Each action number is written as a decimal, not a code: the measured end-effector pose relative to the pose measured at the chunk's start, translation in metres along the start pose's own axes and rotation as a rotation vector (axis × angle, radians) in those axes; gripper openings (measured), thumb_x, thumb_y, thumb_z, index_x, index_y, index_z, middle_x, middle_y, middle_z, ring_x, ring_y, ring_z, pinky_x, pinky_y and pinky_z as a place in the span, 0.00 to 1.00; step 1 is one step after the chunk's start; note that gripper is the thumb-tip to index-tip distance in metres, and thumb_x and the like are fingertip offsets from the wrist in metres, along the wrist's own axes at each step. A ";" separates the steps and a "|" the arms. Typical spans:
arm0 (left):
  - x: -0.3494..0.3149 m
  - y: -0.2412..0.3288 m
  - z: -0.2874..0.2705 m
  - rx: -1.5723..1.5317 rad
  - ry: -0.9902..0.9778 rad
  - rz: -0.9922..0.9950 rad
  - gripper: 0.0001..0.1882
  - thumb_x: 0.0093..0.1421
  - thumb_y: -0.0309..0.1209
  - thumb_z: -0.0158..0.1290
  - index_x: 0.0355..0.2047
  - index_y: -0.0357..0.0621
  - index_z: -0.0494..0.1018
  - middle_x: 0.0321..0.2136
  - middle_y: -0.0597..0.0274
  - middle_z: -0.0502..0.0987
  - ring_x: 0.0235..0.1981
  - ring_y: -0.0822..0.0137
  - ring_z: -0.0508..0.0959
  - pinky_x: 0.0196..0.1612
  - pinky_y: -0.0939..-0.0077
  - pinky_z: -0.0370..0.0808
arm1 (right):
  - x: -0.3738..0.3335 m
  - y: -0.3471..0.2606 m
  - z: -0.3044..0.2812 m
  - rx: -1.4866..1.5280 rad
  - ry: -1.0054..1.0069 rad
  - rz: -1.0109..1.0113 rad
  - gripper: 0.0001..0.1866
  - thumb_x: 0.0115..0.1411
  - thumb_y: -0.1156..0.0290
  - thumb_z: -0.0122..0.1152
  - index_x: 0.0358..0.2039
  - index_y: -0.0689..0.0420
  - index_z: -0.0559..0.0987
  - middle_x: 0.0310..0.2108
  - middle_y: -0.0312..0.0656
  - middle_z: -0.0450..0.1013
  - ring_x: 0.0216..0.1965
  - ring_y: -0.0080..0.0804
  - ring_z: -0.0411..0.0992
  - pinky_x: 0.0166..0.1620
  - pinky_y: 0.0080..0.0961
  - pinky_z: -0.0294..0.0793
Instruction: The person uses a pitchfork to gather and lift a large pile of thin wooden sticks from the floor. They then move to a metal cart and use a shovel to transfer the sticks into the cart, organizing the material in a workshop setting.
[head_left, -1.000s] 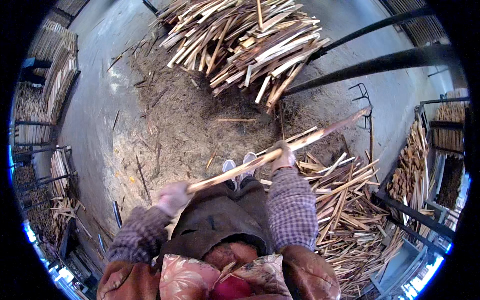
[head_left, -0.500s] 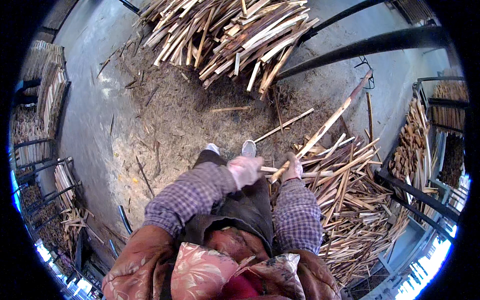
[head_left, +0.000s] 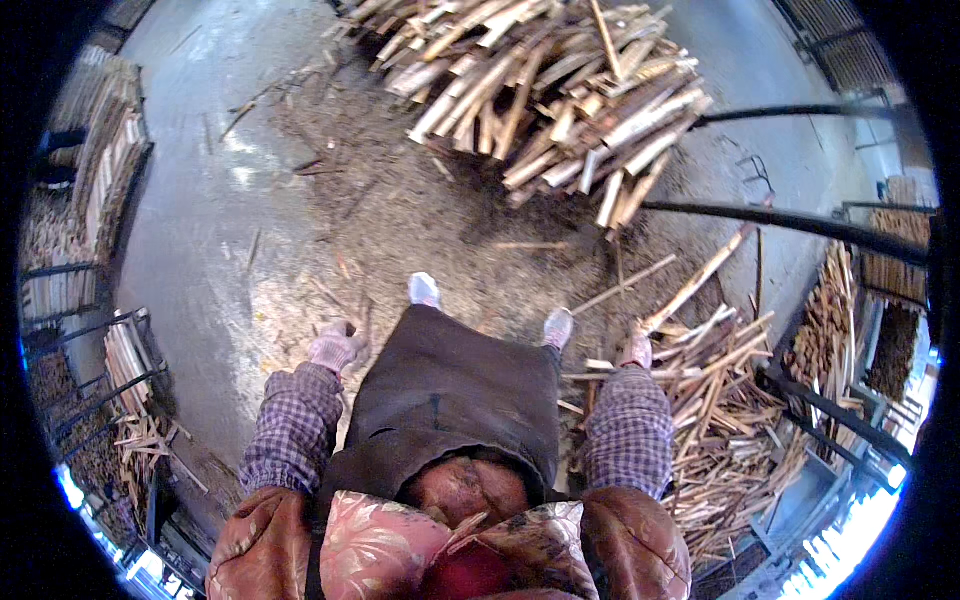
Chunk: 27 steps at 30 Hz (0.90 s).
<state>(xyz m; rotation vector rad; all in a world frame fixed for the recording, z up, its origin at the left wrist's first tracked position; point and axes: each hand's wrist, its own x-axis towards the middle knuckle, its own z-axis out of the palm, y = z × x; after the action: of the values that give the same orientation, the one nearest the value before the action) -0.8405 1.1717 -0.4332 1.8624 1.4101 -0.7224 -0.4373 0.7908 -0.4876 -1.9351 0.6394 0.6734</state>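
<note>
At the left, beside the dark apron [head_left: 455, 375], my left hand [head_left: 337, 347] hangs in a pale glove with fingers loosely curled and apart. Nothing shows in it. My right hand [head_left: 637, 345], gloved too, is closed round the near end of a long wooden strip [head_left: 700, 277]. That strip slants away to the far right, part bare pale wood and part darker. Just beneath and to the right of this hand spreads a loose heap of wooden strips [head_left: 725, 400]. Another thin strip [head_left: 625, 285] lies on the floor ahead of it.
A large pile of wooden strips [head_left: 560, 90] rises ahead, with dark metal bars [head_left: 780, 218] at its right. Stacked wood [head_left: 825, 310] stands in racks at the right, and more wood stacks [head_left: 105, 190] line the left. Debris litters the floor [head_left: 200, 230].
My left hand has swung from the middle out to the left, away from the strips. My right hand still grips the long strip. The view has shifted, and my feet stand further apart.
</note>
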 end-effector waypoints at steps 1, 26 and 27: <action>0.003 -0.019 -0.011 0.020 -0.002 -0.011 0.25 0.47 0.48 0.51 0.40 0.42 0.72 0.37 0.47 0.75 0.42 0.53 0.74 0.43 0.65 0.69 | 0.014 0.013 -0.018 -0.531 0.026 -0.217 0.13 0.57 0.61 0.48 0.22 0.54 0.75 0.17 0.43 0.71 0.20 0.39 0.70 0.24 0.34 0.71; 0.076 -0.003 -0.196 -0.112 0.186 -0.163 0.28 0.48 0.49 0.49 0.44 0.44 0.70 0.43 0.51 0.73 0.45 0.54 0.72 0.46 0.65 0.69 | -0.093 -0.066 0.195 -1.361 -0.571 -0.855 0.12 0.53 0.65 0.49 0.37 0.51 0.76 0.30 0.52 0.74 0.35 0.51 0.71 0.39 0.38 0.71; 0.079 0.013 -0.212 -0.165 0.192 -0.182 0.27 0.48 0.49 0.49 0.43 0.44 0.70 0.43 0.51 0.73 0.45 0.54 0.72 0.46 0.64 0.69 | -0.091 -0.085 0.201 -1.448 -0.619 -0.841 0.12 0.53 0.65 0.49 0.37 0.51 0.76 0.33 0.52 0.73 0.38 0.49 0.71 0.41 0.36 0.70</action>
<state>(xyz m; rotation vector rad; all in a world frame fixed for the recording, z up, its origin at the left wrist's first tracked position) -0.8015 1.3836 -0.3615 1.7263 1.7245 -0.5057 -0.4816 1.0200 -0.4522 -2.6251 -1.3754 1.2076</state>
